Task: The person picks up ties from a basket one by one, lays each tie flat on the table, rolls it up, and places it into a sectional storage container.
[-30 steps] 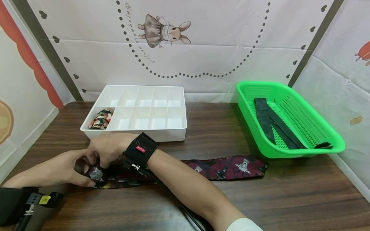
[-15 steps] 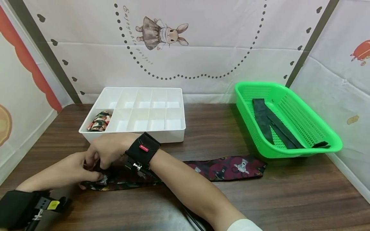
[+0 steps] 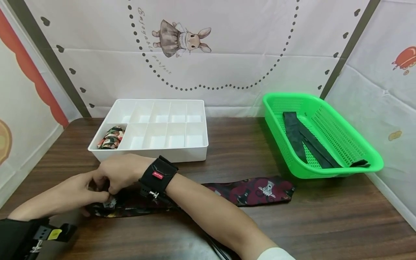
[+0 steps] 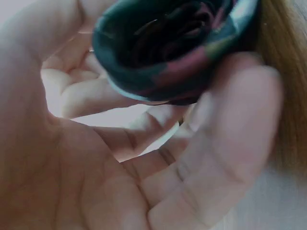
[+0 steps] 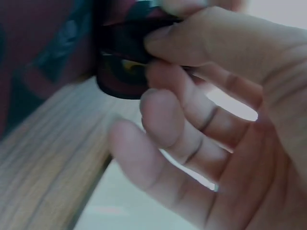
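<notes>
A long dark red and black necktie with pale printed figures stretches across the front of the table, partly hidden under the right forearm. Its left end is coiled into a roll, whose spiral layers show in the left wrist view. My left hand holds this roll, fingers and thumb curved about it. From above, my right hand pinches the coiled tie between thumb and index finger, its other fingers loosely bent. In the head view the two hands meet and cover most of the roll.
Behind the hands stands a white compartment box with a rolled patterned tie in its front-left compartment. A green basket at the right holds dark ties. Patterned cloth walls border the table.
My left thumb has moved up along the roll towards the right hand. The flat end of the necktie has slid slightly left. The view has shifted a little.
</notes>
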